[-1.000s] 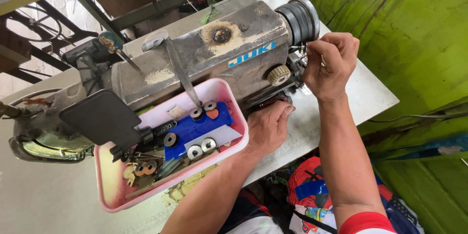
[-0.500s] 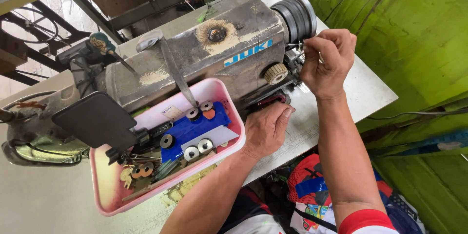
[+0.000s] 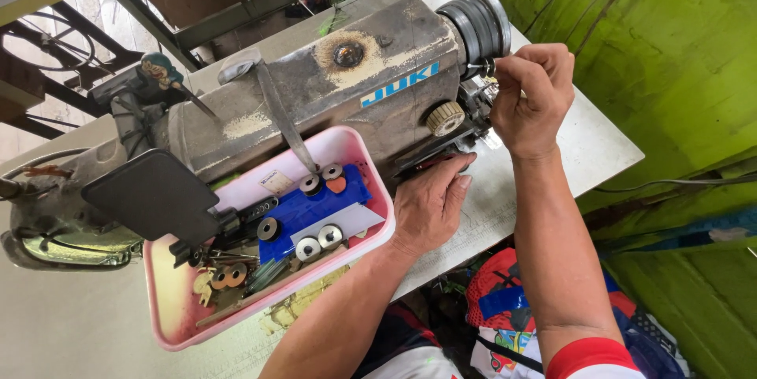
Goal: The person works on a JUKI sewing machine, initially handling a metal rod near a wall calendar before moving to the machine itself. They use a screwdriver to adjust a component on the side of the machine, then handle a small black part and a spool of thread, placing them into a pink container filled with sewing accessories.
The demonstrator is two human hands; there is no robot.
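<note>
Right now we have the grey sewing machine [image 3: 331,103] tipped back on the white tabletop [image 3: 583,150], its handwheel [image 3: 477,24] toward the green wall [image 3: 670,48]. Our right hand [image 3: 532,99] is at the handwheel end, its grip pressed together around a small metal part just beside the wheel; what it pinches is too small to tell. Our left hand [image 3: 430,205] lies flat, fingers spread, on the tabletop against the machine's lower edge, just beside the pink tray [image 3: 169,312]. That tray leans against the machine and holds a blue card [image 3: 307,217], several round bobbins [image 3: 307,249] and small metal pieces. A black knee pad [image 3: 150,197] overlaps the tray's upper left corner.
</note>
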